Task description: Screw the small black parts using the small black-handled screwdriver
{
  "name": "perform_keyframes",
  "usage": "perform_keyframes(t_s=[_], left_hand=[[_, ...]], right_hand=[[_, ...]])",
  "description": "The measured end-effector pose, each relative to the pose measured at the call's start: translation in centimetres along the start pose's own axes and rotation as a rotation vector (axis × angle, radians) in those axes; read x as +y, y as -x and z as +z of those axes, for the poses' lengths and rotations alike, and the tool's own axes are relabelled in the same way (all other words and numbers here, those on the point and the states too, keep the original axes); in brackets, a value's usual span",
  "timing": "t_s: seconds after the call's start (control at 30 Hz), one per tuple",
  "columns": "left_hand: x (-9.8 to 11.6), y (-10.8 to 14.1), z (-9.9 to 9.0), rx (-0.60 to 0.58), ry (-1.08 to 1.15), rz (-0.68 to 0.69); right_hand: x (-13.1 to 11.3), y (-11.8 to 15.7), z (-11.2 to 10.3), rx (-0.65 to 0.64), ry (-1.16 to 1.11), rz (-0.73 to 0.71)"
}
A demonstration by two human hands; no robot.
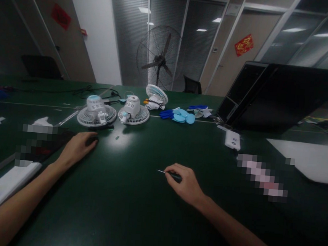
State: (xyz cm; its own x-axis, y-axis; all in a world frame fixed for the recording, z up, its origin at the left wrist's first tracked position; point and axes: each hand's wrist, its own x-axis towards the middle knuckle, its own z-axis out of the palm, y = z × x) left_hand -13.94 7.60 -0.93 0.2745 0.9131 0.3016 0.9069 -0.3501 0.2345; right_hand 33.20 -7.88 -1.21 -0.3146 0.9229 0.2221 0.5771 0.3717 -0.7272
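Observation:
My right hand is closed around the dark handle of a small screwdriver, whose thin metal tip points left over the green table. At the left, my left hand has its fingers curled round a small dark object that I cannot make out. Just beyond that hand, a white fan head lies grille down. Beside it is a second white fan head. A third fan leans farther back, with its grille tilted up.
Blue gloves lie behind the table's middle. A large black monitor stands at the right, near a white device and a white board. A long white case lies beneath my left forearm. Cables cross the back left.

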Motion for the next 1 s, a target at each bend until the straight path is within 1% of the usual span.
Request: perform_keyframes(t_s=[0.07, 0.13, 0.2, 0.27, 0.37, 0.47, 0.63, 0.83, 0.93, 1.0], left_hand=[[1.7, -0.8, 0.2, 0.001, -0.023, 0.066], [3.7, -1.8, 0.8, -0.031, -0.045, 0.110], [5.2, -2.9, 1.5, -0.050, -0.061, 0.098], [6.1, -3.8, 2.3, -0.047, -0.071, 0.078], [6.2, -4.7, 3.2, -0.038, -0.088, 0.088], [5.9, -5.0, 3.4, -0.031, -0.100, 0.102], [6.1, -5.0, 3.8, 0.034, -0.057, 0.051], [6.3, -6.3, 4.6, -0.040, -0.031, 0.001], [5.9, -6.3, 4.2, -0.059, -0.013, -0.008], [5.2, -5.7, 3.4, -0.046, 0.010, -0.010]], right_hand=[[-0.1, 0.0, -0.1, -0.004, -0.007, 0.000], [-0.2, 0.0, -0.1, -0.007, -0.013, 0.006], [-0.3, 0.0, -0.2, -0.006, -0.016, 0.014], [-0.3, 0.0, -0.2, 0.000, -0.014, 0.014], [-0.3, 0.0, -0.2, -0.002, 0.004, 0.010], [-0.2, -0.1, -0.2, -0.008, 0.014, 0.012], [-0.2, -0.1, -0.2, -0.012, 0.006, 0.012], [-0.4, -0.1, -0.2, -0.006, -0.002, 0.010], [-0.3, -0.1, -0.2, 0.000, 0.003, 0.008], [-0.2, -0.1, -0.2, 0.003, 0.011, 0.009]])
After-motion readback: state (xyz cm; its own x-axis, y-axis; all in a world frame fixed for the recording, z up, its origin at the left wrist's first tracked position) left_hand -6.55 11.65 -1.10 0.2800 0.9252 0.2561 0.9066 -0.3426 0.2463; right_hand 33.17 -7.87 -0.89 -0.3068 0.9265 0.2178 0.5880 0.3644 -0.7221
